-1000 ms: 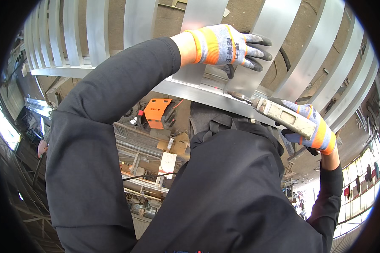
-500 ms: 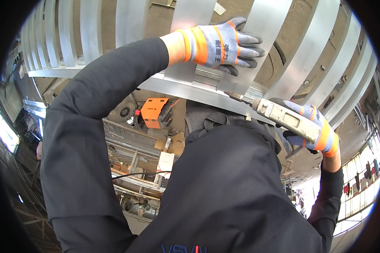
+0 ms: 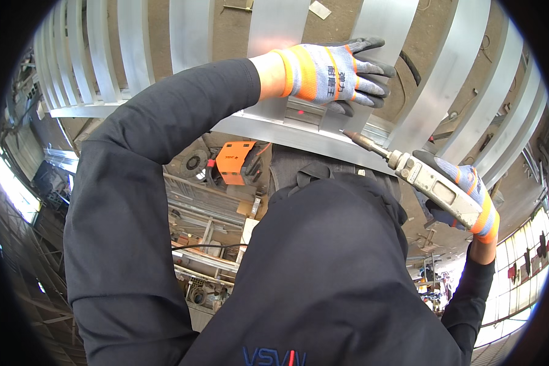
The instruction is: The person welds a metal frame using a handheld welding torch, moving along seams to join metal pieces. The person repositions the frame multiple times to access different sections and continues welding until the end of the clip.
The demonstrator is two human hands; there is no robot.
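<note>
My left hand (image 3: pixel 335 74), in a grey, blue and orange glove, lies over a flat silver metal slat (image 3: pixel 381 27) with its fingers stretched and slightly apart. It holds nothing. To its right, my gloved right hand (image 3: pixel 470 189) is wrapped around a beige welding gun (image 3: pixel 436 186) with a narrow brownish nozzle. The nozzle tip points up and left toward the crosswise metal rail (image 3: pixel 287 135), close to where a slat meets it; whether it touches cannot be told. A small red light dot shows on the rail, left of the tip.
Several parallel slats run away from me along the rail, with brown floor between them. An orange machine (image 3: pixel 235 161) stands on the floor beyond my left arm, near a wire spool (image 3: pixel 194 165). Metal lengths lie stacked below it. A dark hose (image 3: pixel 410 66) crosses between slats.
My left hand has shifted a little to the right along the slats. The right hand and welding gun have moved right and slightly nearer to me. The red dot stays on the rail.
</note>
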